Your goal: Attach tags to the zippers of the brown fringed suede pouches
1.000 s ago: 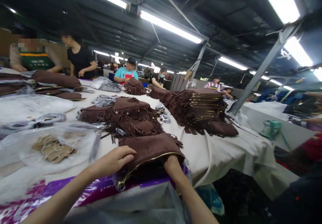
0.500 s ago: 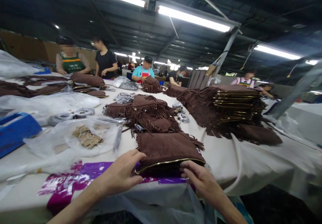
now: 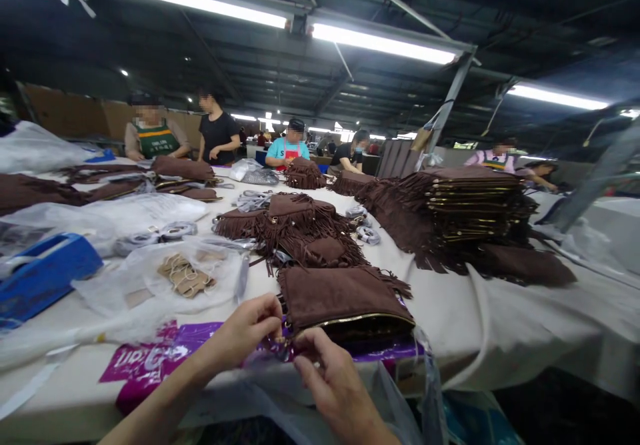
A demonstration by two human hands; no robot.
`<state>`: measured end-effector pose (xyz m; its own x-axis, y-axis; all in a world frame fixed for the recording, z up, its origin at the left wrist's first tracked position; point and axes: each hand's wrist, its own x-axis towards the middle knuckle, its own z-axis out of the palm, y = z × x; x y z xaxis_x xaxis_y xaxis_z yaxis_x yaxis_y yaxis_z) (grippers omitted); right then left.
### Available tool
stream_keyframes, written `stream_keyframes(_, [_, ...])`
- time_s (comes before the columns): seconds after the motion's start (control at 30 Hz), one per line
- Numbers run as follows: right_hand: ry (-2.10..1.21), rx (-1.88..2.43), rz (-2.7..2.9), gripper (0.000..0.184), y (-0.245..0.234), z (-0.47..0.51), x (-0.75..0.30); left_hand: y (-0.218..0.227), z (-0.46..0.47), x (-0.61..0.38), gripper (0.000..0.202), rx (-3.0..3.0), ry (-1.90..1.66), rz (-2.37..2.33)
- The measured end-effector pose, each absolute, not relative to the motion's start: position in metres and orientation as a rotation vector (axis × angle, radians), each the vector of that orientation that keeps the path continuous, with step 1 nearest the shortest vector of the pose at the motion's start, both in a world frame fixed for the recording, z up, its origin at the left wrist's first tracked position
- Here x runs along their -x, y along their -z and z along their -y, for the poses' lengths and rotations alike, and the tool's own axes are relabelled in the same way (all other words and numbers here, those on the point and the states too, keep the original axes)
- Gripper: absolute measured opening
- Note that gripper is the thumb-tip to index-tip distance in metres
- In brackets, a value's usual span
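Observation:
A brown suede fringed bag (image 3: 345,298) with a gold zipper lies at the near table edge on a purple printed plastic bag (image 3: 150,361). My left hand (image 3: 247,330) is closed in a pinch at the bag's left corner, by the zipper end. My right hand (image 3: 330,378) comes in from below, fingers curled, also at that corner. What the fingertips hold is too small to make out.
More brown fringed bags (image 3: 300,228) lie behind, and a tall stack (image 3: 470,208) stands at the right. Clear plastic with tan tags (image 3: 185,275), a blue box (image 3: 43,275) and metal rings (image 3: 367,235) sit on the white-covered table (image 3: 475,311). Several workers (image 3: 287,145) stand at the far side.
My right hand has moved left from the bag's front edge to its left corner, meeting my left hand. The left hand has gone from resting on the bag to a pinch.

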<state>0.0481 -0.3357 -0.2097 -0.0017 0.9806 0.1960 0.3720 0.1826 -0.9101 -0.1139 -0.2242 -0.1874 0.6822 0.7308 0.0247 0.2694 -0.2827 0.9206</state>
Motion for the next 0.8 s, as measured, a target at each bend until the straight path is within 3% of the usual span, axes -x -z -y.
stream_keyframes(0.2, [-0.656,1.368,1.436,0.031,0.242,0.322,-0.014,0.208,0.223,0.110,0.019,-1.562,-0.492,-0.799])
stream_keyframes(0.33, [-0.626,1.375,1.395,0.024,0.253,0.318,-0.012,0.207,0.240,0.116,0.016,-1.942,-0.448,-0.928])
stream_keyframes(0.53, [-0.508,1.278,1.683,0.044,0.242,0.319,-0.026,0.219,0.250,0.119,0.013,-2.359,-0.237,-1.192])
stream_keyframes(0.8, [0.006,1.803,1.953,0.035,0.230,0.312,-0.033,0.213,0.246,0.110,0.031,-2.558,-0.036,-1.139])
